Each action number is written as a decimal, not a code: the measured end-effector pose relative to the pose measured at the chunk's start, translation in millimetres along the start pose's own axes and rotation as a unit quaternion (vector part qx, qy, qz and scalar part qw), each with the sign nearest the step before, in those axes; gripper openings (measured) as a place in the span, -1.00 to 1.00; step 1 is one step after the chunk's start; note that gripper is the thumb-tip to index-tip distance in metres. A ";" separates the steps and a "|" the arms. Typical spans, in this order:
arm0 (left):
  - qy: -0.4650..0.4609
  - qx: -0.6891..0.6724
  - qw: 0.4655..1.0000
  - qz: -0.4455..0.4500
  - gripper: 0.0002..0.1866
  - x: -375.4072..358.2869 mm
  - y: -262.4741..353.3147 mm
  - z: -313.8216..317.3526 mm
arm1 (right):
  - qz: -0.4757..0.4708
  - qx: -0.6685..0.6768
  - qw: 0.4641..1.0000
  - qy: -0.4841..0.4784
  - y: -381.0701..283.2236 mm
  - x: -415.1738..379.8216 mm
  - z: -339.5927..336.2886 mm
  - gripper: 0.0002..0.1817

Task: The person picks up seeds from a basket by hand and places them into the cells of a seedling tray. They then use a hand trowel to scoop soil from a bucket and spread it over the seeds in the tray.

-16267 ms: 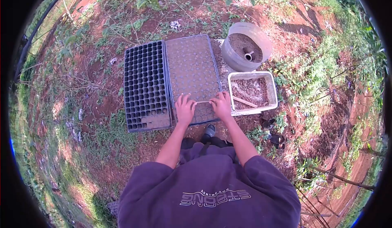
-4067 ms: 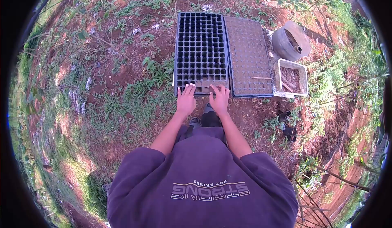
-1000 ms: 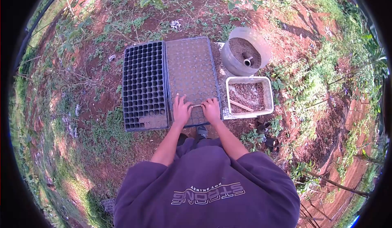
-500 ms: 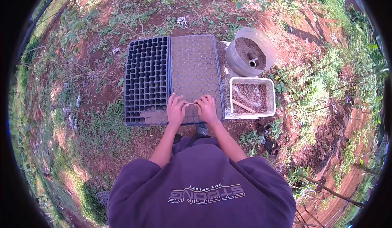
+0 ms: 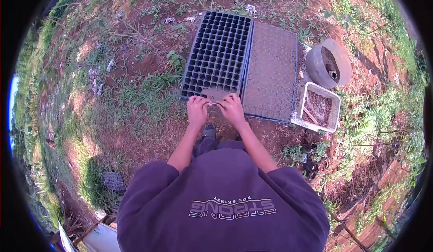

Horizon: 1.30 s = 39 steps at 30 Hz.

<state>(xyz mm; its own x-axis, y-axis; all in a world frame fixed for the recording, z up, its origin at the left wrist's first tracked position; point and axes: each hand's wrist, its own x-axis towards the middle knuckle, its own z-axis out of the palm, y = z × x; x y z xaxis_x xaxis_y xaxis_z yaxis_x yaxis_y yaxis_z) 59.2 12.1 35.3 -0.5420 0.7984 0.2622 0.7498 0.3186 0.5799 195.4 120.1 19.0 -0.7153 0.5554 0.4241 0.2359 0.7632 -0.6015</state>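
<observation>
My left hand [image 5: 198, 110] and my right hand [image 5: 232, 109] are closed, fingertips nearly meeting, both pinching a short thin stick [image 5: 214, 103]. They are at the near edge of a black seedling tray [image 5: 219, 49], whose cells are mostly hollow and dark. Brown soil [image 5: 215, 92] fills some cells in the rows nearest me, just beyond my fingers. Beside it on the right lies a second seedling tray [image 5: 272, 67], covered with soil over its cell grid.
Right of the trays stands a round translucent tub [image 5: 319, 64] of soil with a small cup-like piece [image 5: 333, 74] in it. Nearer me is a white rectangular basin [image 5: 334, 114] of reddish-brown bits, with a flat wooden stick [image 5: 310, 115]. Weeds and red soil surround them.
My hands have shifted from the soil-covered tray to the near edge of the mostly hollow tray, still pinching the stick. My view has turned left, so trays and containers appear further right.
</observation>
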 end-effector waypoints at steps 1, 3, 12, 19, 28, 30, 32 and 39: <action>0.000 -0.004 1.000 0.004 -0.91 -3.6 -8.8 -4.0 | 0.003 -0.007 1.000 -0.007 -8.6 -0.5 7.1 -0.84; -0.002 -0.012 1.000 0.013 -0.93 -8.7 -25.3 -11.0 | 0.009 -0.014 1.000 -0.014 -23.0 -2.8 22.1 -0.83; -0.112 0.003 0.990 0.080 -0.66 -14.3 -67.7 -13.3 | 0.063 -0.067 0.995 0.045 -40.3 -15.5 51.4 -0.83; -0.195 0.147 0.961 0.133 -0.33 -10.7 -83.1 -12.4 | 0.087 -0.123 0.987 0.052 -30.6 -19.9 60.1 -0.80; -0.307 0.203 0.922 0.120 -0.33 1.9 -79.6 -20.6 | 0.078 -0.151 0.984 0.046 -25.3 -12.2 58.4 -0.82; -0.312 0.191 0.923 0.120 -0.33 2.1 -81.1 -21.3 | 0.073 -0.137 0.987 0.032 -22.3 -11.2 56.8 -0.83; -0.308 0.190 0.924 0.122 -0.33 1.8 -82.6 -20.6 | 0.075 -0.131 0.987 0.046 -20.4 -9.8 56.9 -0.81; -0.290 0.182 0.930 0.138 -0.36 1.9 -87.1 -15.0 | 0.104 -0.134 0.984 0.056 -19.7 -0.4 55.7 -0.86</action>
<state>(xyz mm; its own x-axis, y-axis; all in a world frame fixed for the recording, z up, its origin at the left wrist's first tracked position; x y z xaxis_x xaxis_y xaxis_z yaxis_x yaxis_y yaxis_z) -12.8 -21.8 -3.1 -0.0937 0.9829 -0.1583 0.9657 0.1284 0.2255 154.4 86.5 -7.1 -0.5598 0.7297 0.3926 0.5453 0.6812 -0.4885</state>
